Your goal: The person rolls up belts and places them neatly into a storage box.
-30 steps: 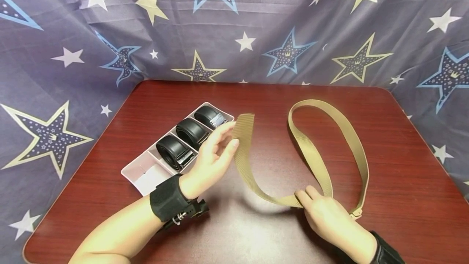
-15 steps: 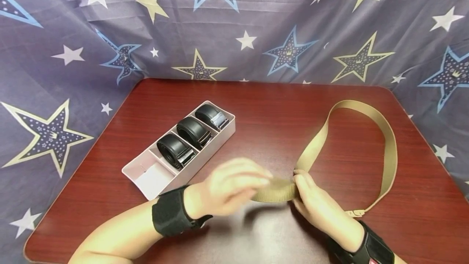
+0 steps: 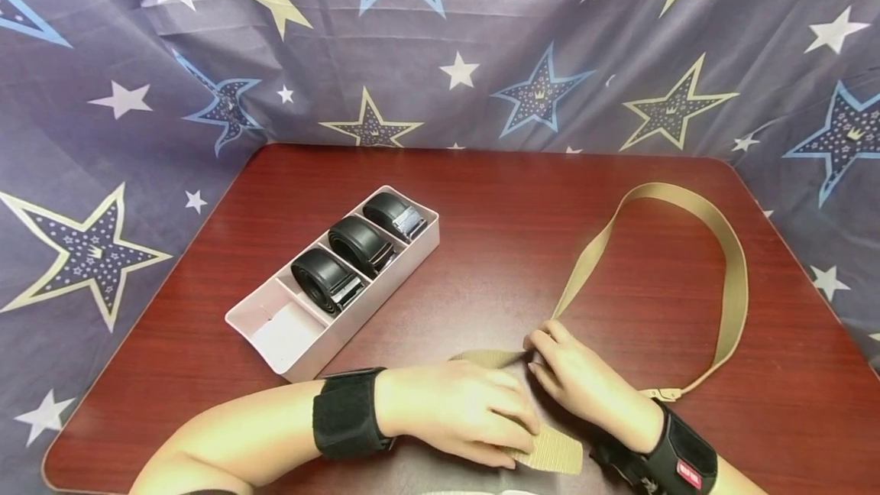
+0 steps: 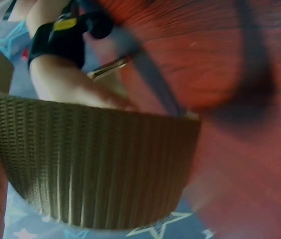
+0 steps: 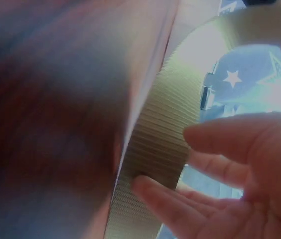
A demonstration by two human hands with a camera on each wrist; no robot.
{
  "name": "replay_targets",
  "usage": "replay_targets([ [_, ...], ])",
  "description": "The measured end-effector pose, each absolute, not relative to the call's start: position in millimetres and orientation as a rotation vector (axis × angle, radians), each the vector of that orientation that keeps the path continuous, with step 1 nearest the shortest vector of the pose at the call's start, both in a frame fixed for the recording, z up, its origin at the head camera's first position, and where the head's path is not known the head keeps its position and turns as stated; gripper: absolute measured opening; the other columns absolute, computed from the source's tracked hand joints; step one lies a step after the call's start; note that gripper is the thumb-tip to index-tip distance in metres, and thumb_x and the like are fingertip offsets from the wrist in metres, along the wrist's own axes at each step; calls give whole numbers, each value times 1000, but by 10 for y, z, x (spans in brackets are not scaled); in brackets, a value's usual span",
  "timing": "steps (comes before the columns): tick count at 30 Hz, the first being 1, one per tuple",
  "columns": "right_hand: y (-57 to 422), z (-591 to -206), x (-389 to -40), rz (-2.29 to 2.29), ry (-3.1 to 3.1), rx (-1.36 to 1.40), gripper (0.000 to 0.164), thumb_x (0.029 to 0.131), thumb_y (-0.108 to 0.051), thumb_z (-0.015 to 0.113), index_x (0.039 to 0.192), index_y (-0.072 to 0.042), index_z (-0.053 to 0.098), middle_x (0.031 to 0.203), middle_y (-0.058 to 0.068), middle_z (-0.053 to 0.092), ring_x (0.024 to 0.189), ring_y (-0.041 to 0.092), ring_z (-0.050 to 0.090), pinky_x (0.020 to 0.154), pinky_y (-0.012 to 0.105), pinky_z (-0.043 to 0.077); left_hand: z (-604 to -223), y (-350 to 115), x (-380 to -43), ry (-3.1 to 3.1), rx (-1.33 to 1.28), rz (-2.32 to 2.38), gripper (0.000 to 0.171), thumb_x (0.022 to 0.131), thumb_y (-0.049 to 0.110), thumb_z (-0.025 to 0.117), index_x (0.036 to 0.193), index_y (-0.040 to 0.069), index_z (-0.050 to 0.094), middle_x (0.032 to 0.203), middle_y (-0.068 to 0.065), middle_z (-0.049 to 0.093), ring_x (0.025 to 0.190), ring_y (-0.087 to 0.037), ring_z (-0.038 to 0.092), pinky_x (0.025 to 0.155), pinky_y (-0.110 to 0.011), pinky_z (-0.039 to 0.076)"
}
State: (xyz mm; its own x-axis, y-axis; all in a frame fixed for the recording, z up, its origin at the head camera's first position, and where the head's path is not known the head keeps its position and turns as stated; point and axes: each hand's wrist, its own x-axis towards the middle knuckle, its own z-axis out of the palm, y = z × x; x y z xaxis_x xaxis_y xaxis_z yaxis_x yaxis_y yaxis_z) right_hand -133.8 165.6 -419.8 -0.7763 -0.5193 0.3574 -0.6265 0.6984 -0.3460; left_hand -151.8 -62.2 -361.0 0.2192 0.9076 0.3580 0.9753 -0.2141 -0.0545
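A tan webbing belt (image 3: 734, 281) stands on edge in a wide loop at the right of the table, its tan buckle (image 3: 663, 394) lying by my right wrist. My right hand (image 3: 584, 376) pinches the strap between thumb and fingers, as the right wrist view also shows. Near the front edge, my left hand (image 3: 461, 412) holds the belt's free end, whose tip pokes out past the fingers. Between the hands the strap bends back in a curve, and its ribbed weave (image 4: 90, 164) fills much of the left wrist view.
A pale pink divided tray (image 3: 374, 319) sits left of centre. Three of its compartments hold coiled black belts (image 3: 328, 281) with metal buckles; the nearest compartment shows its pale bottom. A star-printed curtain (image 3: 454, 29) hangs behind the red-brown table (image 3: 495, 205).
My left hand has brought the belt's free end down and toward the front, folding it back. My right hand has shifted slightly left along the strap, and the loop has swung right and widened.
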Motion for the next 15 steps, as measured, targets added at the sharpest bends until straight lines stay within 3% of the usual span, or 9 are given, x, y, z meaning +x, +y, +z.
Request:
replay_targets([
  [7,1624,-4152,-1337,614,-2761,925,33,86,-3,76,116,-1,63,107,7,61,87,17,66,78,34,58,-3804,-609,-1436,-2147,-2213,-203,21,90,29,76,109,20,70,130,3,66,113,-5,67,98,-14,49],
  [11,1626,-4150,-1322,605,-2773,956,31,87,-5,76,113,-3,59,113,12,63,92,23,69,79,38,59,-3923,-602,-1408,-2319,-2169,-135,19,87,26,78,103,21,69,112,6,64,96,-3,66,85,-11,50],
  [15,1629,-4124,-1302,595,-2799,962,23,88,-8,75,105,-8,60,126,21,64,89,27,72,74,39,58,-3998,-598,-1413,-2377,-2138,-96,15,86,22,78,99,21,70,95,10,64,90,-3,66,81,-13,50],
])
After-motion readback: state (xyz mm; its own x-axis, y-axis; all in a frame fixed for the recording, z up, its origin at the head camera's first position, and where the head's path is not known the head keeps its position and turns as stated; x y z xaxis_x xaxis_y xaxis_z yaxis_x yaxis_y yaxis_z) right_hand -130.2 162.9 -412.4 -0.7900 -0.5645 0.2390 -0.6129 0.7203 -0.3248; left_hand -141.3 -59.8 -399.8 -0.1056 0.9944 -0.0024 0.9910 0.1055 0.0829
